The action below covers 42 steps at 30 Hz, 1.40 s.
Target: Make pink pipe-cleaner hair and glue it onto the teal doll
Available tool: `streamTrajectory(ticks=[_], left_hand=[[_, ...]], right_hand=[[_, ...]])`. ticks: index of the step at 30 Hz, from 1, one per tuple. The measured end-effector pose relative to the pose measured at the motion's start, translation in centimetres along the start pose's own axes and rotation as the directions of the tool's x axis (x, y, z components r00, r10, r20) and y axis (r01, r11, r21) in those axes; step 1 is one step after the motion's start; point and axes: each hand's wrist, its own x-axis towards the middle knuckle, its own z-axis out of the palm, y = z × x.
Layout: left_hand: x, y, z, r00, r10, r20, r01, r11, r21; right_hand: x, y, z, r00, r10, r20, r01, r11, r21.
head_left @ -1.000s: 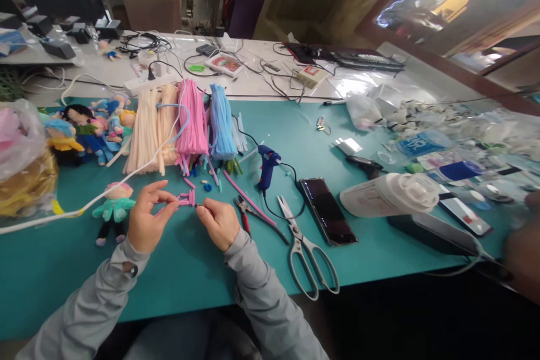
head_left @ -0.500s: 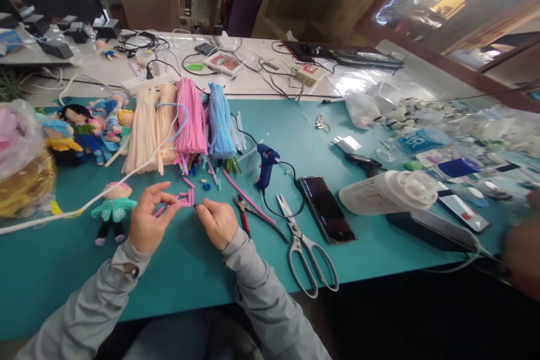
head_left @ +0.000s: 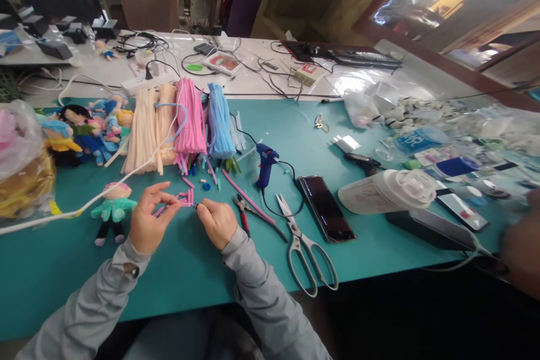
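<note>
A green mat covers the worktop (head_left: 189,278), with a purple chair (head_left: 244,0) in the room behind. The left hand (head_left: 151,219) has its thumb and forefinger pinched on the pink piece (head_left: 185,203), just above the mat. The right hand (head_left: 217,224) is curled, its fingertips together on a small dark item (head_left: 194,206) beside that piece, mostly hidden. Near the left hand lies a doll (head_left: 113,204); near the right, pliers (head_left: 243,215) and a pink strip (head_left: 247,196). Beyond them are open scissors (head_left: 296,232), a glue gun (head_left: 266,166) and a phone (head_left: 327,209). Pink stems (head_left: 191,118) stand behind the hands.
</note>
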Motion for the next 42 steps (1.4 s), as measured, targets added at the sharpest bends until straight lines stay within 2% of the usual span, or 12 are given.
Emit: streamTrajectory(ticks=[6,12,16,28,42], left_hand=[[0.2,0.1,-0.2,0.999,-0.030,-0.029,0.030,1.000,0.002],[0.6,0.8,0.1,0.982,-0.186,-0.021,0.177,0.962,-0.206],[0.8,1.2,0.2,0.966,-0.257,-0.019,0.242,0.930,-0.277],[0.9,0.9,0.2,0.969,-0.246,-0.030,0.228,0.932,-0.280],[0.2,-0.2,0.3,0.975,-0.216,-0.046,0.205,0.962,-0.178]], right_hand=[[0.3,0.8,0.2,1.000,-0.019,-0.015,0.020,0.999,0.042],[0.4,1.8,0.4,0.997,-0.070,-0.028,0.073,0.993,0.092],[0.3,1.6,0.3,0.994,-0.101,-0.034,0.104,0.988,0.112],[0.0,0.8,0.3,0.991,-0.131,-0.017,0.132,0.984,0.122],[-0.1,-0.2,0.2,0.999,-0.041,-0.003,0.041,0.997,0.061]])
